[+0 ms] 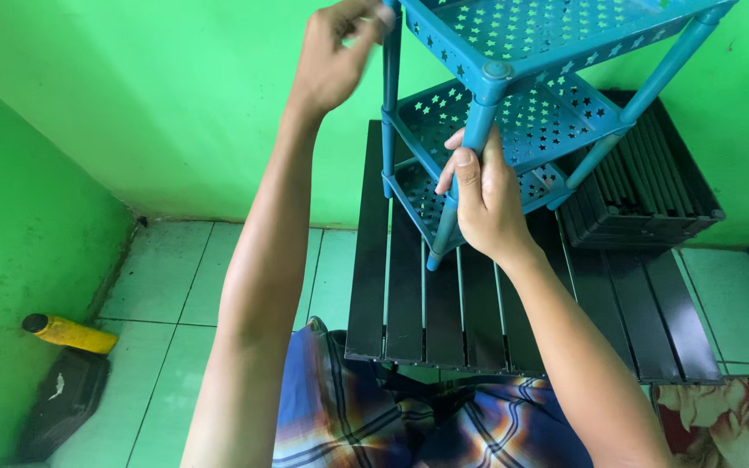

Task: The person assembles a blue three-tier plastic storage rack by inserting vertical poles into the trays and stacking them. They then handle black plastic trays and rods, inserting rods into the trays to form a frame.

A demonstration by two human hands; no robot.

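The blue rack (513, 104) stands tilted on the black slatted surface (444, 303). The right hand (487, 195) is wrapped round a front post; the left hand (335, 56) pinches the rear post's top. Best to keep both grips firm. The green wall sits close behind; open floor (192, 295) lies left.

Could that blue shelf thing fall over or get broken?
It might. The blue rack is tilted, and only the right hand grips one post while the left hand pinches another, so it could slip and twist. Its lower post end seems to rest on the black slatted table, and could catch in a gap. The stacked black trays nearby could get knocked.
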